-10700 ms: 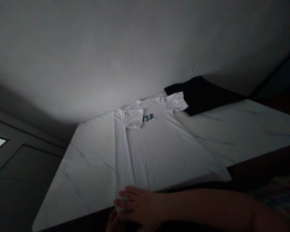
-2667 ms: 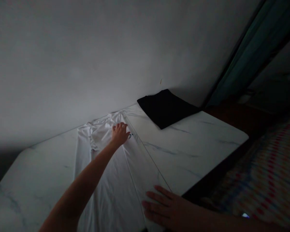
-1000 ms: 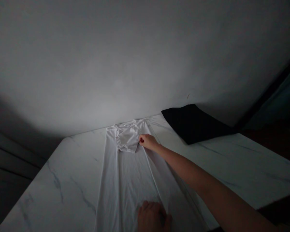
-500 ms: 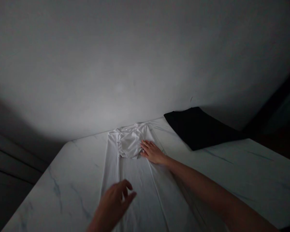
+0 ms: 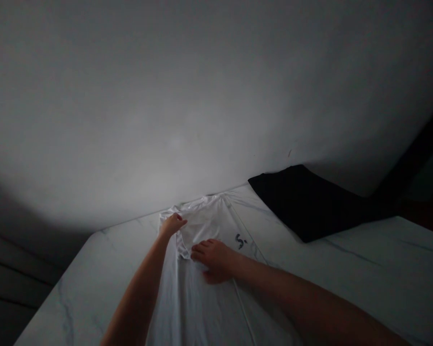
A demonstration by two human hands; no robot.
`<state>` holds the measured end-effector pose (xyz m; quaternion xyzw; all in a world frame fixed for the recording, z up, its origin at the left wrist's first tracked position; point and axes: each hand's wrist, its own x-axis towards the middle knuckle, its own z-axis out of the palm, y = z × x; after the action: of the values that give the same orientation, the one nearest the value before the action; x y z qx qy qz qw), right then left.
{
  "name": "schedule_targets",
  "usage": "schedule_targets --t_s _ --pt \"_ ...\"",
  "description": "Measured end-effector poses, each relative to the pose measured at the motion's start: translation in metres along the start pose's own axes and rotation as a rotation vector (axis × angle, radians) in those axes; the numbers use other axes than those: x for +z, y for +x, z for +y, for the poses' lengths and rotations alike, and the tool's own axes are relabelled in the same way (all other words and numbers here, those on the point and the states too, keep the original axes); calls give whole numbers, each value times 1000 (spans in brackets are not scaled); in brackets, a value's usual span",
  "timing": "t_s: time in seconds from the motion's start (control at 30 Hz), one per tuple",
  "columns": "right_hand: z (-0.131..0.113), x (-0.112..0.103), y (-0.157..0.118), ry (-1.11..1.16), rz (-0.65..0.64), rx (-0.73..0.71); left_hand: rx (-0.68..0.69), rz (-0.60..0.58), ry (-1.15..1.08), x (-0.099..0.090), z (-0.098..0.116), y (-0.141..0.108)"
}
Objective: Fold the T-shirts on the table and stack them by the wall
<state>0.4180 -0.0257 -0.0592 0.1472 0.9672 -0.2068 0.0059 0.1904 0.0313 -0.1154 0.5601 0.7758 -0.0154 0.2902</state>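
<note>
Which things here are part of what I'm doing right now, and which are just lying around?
In the job:
- white T-shirt, under both hands
- left hand, at its shoulder
- right hand, lower on it
- marble-patterned table, beneath it

Just lying about:
- black garment, flat near the wall, neither hand on it

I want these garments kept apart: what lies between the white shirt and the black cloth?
In the head view, bare marbled tabletop lies between the white shirt and the black cloth.
</note>
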Motion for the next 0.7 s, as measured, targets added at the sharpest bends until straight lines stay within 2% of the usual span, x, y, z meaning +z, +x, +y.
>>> schedule_targets --t_s 0.13,0.23,0.3,0.43,0.5,0.67,0.7 --pt "-7 11 6 -24 4 183 20 -82 -25 7 -6 11" --pt "-5 16 7 9 30 229 26 -118 -50 8 -7 15" --pt "-2 18 5 126 131 302 16 -108 -65 7 -7 15" --pt "8 21 -3 386 461 474 -28 -61 -73 3 -4 13" --pt "11 24 -8 411 502 443 -45 -37 -61 2 -4 10" --pt "11 25 -16 352 264 74 -76 48 17 -1 0 -7" --pt "13 22 -15 353 255 52 -83 87 42 -1 4 -12"
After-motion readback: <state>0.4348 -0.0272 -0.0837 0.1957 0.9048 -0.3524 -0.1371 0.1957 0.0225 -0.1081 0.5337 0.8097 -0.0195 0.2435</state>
